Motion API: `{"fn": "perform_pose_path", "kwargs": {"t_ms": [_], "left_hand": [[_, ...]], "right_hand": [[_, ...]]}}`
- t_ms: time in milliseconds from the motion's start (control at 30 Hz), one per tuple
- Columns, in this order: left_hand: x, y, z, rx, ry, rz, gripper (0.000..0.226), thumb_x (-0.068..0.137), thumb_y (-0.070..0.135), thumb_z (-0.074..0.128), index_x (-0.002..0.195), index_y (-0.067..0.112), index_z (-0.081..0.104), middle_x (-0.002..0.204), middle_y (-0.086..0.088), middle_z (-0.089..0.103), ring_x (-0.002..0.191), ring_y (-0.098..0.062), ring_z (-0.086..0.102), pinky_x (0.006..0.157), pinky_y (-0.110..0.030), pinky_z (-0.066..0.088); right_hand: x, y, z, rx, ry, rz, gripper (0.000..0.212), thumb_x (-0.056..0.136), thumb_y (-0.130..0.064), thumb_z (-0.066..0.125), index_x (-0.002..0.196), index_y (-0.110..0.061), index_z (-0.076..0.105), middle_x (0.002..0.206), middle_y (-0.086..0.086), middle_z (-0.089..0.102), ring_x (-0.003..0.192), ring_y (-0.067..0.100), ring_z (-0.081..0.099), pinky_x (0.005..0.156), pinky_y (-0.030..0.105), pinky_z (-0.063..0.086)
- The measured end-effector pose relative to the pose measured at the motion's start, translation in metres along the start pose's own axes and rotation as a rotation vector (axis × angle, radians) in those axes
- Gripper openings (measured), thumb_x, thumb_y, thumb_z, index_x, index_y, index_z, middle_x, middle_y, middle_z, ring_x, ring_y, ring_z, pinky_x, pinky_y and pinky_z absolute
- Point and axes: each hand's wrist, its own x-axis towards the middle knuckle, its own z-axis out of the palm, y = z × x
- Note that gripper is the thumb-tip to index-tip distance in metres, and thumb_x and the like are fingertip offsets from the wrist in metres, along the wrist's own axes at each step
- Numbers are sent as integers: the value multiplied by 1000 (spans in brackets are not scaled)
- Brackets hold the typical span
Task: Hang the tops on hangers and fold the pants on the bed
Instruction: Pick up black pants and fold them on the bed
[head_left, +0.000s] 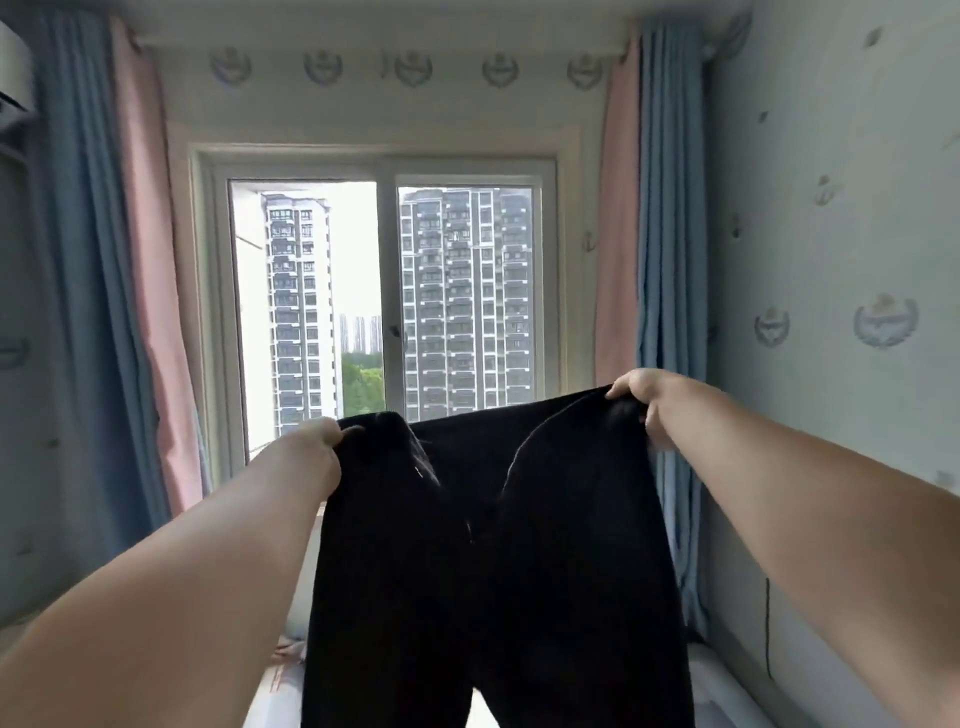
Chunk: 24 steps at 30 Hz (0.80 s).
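The black pants (493, 582) hang in mid-air towards 6 o'clock. The left hand (317, 441) is clamped on the waistband corner at 10 o'clock and the right hand (641, 402) on the corner at 2. The waist sags unevenly between them, so a fold could come out crooked, and a weak pinch could drop one side. Only slivers of the bed (275, 686) show below. The wall (831, 415) crowds 3 o'clock, and there is freer room towards the window (389, 291) at 12.

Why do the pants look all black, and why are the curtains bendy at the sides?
Head view: bright daylight from the window sits behind the black pants, so they show almost as a silhouette; head view again: the wide-angle lens bows the blue curtains near the edges; the left hand and right hand holding the pants look slightly soft.
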Motion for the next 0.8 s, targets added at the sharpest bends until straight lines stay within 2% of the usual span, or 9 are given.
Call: {"fn": "perform_pose_path", "kwargs": {"t_ms": [67,167,233,300,400,433,533,667,800], "left_hand": [[-5,8,8,-86,-65,1,43,108,20,32,98,4,71,82,-18,69,74,-30,66,80,-50,56],[-15,27,18,-137,-120,60,38,104,22,35,96,8,69,70,-14,73,71,-30,69,59,-43,56],[-27,40,25,-145,-164,120,30,101,21,40,96,8,67,71,-14,73,70,-30,69,58,-39,56],[-37,52,34,-169,-216,194,25,98,20,46,107,8,67,90,-15,75,81,-31,72,66,-42,59],[-53,63,46,-181,-335,320,20,98,19,53,113,9,61,86,-8,70,63,-22,68,54,-33,56],[-60,65,50,-184,-369,354,20,98,19,55,114,10,60,88,-7,69,65,-21,66,54,-32,54],[-79,66,62,-152,-461,429,23,99,21,56,120,11,61,108,-8,70,91,-24,68,65,-36,55],[-96,63,68,-22,-572,557,30,97,19,58,125,8,61,103,-7,69,91,-24,66,73,-35,54],[-101,49,73,176,-556,720,56,70,11,80,119,13,54,108,-13,71,98,-29,71,89,-44,58]], "right_hand": [[-5,-7,5,114,-60,20,5,87,-5,63,84,-9,61,77,4,63,56,19,63,57,30,59],[-15,-19,13,230,-177,-22,14,79,-3,75,86,-8,64,91,5,67,75,18,69,55,31,60],[-24,-29,20,258,-269,-103,14,78,-5,79,84,-6,66,95,8,67,87,20,70,61,35,61],[-38,-39,27,292,-345,-179,17,80,-6,80,88,-4,66,96,10,64,96,24,70,69,42,62],[-60,-53,36,326,-456,-225,24,82,-8,79,101,-1,65,89,11,61,97,26,68,71,48,62],[-66,-58,38,327,-492,-224,26,83,-10,78,103,1,66,88,12,61,95,27,68,74,50,62],[-82,-68,44,325,-533,-238,33,85,-14,74,111,5,67,94,15,62,95,33,70,87,54,58],[-96,-77,47,315,-541,-295,39,85,-17,69,116,7,67,105,17,65,109,33,65,92,54,56],[-105,-85,47,290,-557,-323,40,83,-17,68,117,5,67,119,18,63,111,33,65,88,52,58]]}}
